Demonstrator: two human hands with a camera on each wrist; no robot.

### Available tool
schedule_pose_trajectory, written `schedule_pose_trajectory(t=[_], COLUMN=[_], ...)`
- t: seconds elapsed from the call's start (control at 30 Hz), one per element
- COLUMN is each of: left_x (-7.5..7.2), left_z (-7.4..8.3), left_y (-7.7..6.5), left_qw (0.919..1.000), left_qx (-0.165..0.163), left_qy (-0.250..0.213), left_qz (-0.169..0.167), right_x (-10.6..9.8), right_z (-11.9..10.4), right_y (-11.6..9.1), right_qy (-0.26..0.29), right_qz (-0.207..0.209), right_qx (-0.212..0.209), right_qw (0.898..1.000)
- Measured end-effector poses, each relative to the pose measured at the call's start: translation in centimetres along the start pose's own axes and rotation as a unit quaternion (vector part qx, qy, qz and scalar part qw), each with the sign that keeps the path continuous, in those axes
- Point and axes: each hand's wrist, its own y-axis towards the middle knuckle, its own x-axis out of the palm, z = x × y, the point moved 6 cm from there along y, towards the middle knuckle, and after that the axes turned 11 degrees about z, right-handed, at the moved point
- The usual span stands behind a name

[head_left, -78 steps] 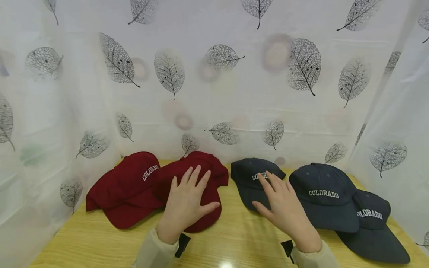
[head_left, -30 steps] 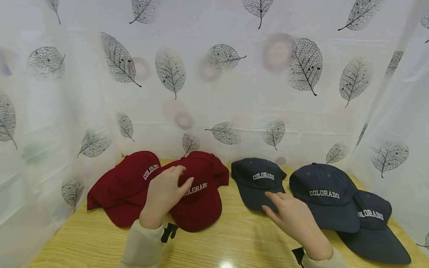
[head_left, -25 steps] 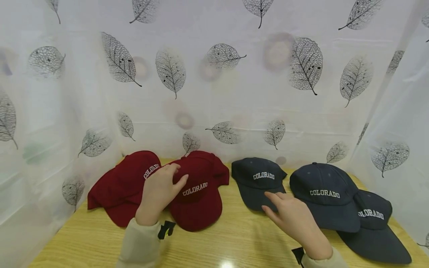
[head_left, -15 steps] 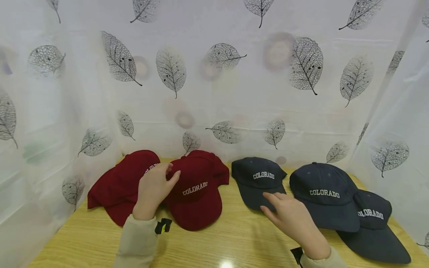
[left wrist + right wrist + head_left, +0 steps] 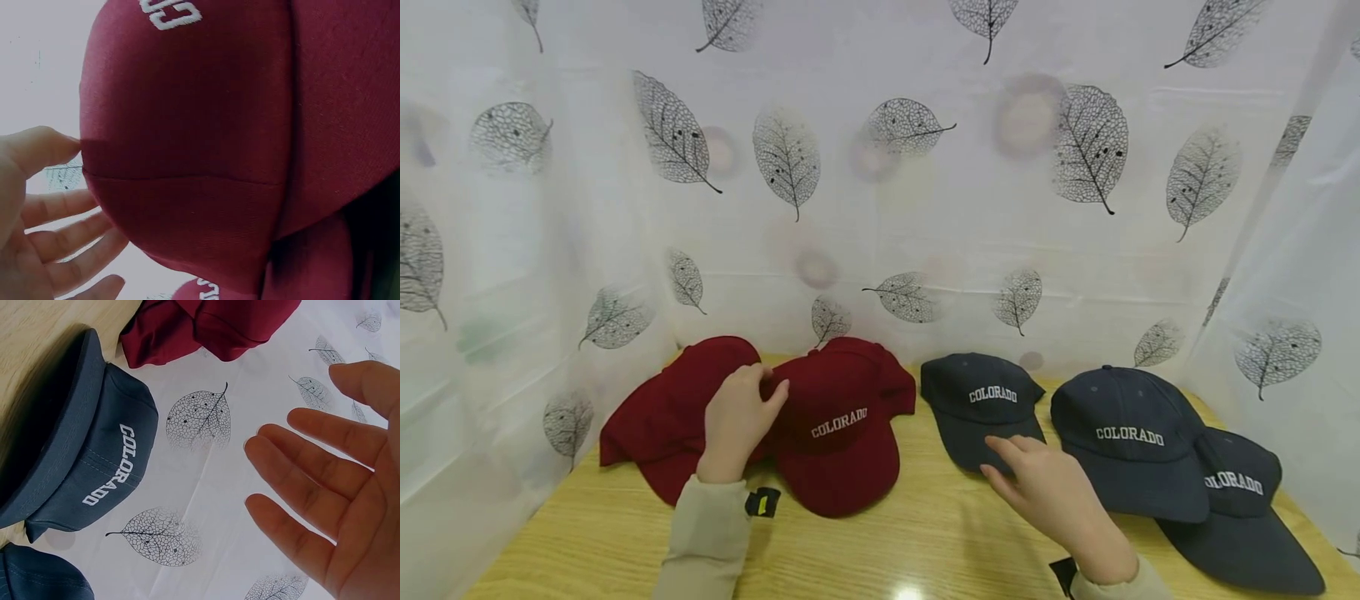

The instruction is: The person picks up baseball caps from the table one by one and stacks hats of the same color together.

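Note:
My left hand (image 5: 730, 425) is over the gap between two dark red baseball caps. One red cap (image 5: 655, 412) lies at the left, its lettering hidden behind the hand; the other red cap (image 5: 842, 475) shows white COLORADO lettering. In the left wrist view, the thumb and fingers (image 5: 62, 206) are spread loosely at the edge of a red crown and grip nothing. My right hand (image 5: 1048, 492), with relaxed fingers and nothing held, hovers by the brim of a small navy cap (image 5: 962, 429). The right wrist view has this palm (image 5: 369, 525) facing the camera, apart from the navy cap.
Right of the small navy cap, a larger navy cap (image 5: 1131, 479) overlaps another navy cap (image 5: 1247, 546) near the table's right side. All lie on a light wooden table (image 5: 880, 554). A white curtain (image 5: 910, 225) printed with leaves closes off the back and sides.
My left hand has moved left from over the right-hand red cap, uncovering its lettering. My right hand has shifted slightly down, off the small navy cap's lettering. The caps stay in place.

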Motion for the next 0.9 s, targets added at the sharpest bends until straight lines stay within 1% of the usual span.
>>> schedule_pose_trajectory(t=[0.17,0.3,0.47,0.57,0.73,0.8,0.9], left_x=[0.3,0.7,1.3,1.6,1.8,2.0,2.1], left_z=[-1.0,-1.6,-2.1,-2.2,-2.4,-2.4,-2.2], left_y=[-0.1,-0.1,-0.2,-0.2,-0.1,-0.1,0.0], left_qw=[0.9995,0.9982,0.9923,0.9875,0.9841,0.9850,0.9872], left_qx=[-0.030,-0.052,-0.089,-0.104,-0.108,-0.101,-0.078], left_qy=[-0.005,-0.015,-0.054,-0.085,-0.113,-0.115,-0.116], left_qz=[-0.005,-0.026,-0.067,-0.083,-0.083,-0.081,-0.076], right_x=[0.0,0.2,0.3,0.3,0.3,0.3,0.4], right_z=[-0.2,-0.2,-0.3,-0.3,-0.4,-0.4,-0.4], right_y=[-0.1,-0.1,-0.2,-0.2,-0.1,-0.1,-0.1], right_qy=[-0.001,0.001,-0.002,-0.005,-0.001,0.002,0.005], right_qz=[0.012,0.013,0.010,0.014,0.022,0.025,0.027], right_qx=[-0.011,-0.016,-0.019,-0.022,-0.030,-0.033,-0.035], right_qw=[1.000,1.000,1.000,1.000,0.999,0.999,0.999])
